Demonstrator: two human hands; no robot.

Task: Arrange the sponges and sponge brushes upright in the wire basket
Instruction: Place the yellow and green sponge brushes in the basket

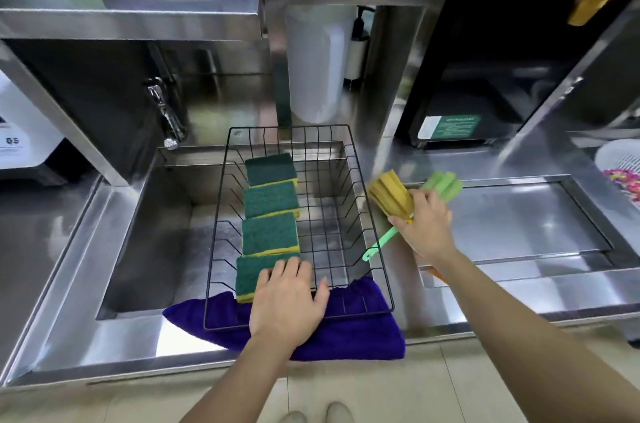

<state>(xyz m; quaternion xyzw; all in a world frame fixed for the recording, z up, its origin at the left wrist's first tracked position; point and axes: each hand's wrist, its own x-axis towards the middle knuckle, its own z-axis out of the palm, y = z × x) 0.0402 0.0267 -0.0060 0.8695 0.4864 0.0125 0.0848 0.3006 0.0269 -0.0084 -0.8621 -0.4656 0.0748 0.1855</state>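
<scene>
A black wire basket (375, 251) sits over the sink, its near end on a purple cloth. Several green-and-yellow sponges stand tilted in a row along its left side; the nearest sponge (250, 279) has the fingers of my left hand (288, 301) resting on its top edge. To the right of the basket, my right hand (426, 227) grips two sponge brushes together: a yellow-headed sponge brush (391, 195) and a green-headed sponge brush (445, 184). A green handle (379, 244) sticks out below the hand, over the basket's right rim.
The steel sink (156, 214) lies under the basket, with a tap (166, 117) at its back left. The purple cloth (363, 336) covers the counter's front edge. A recessed steel tray (536, 232) lies to the right, a white colander (620, 163) beyond it.
</scene>
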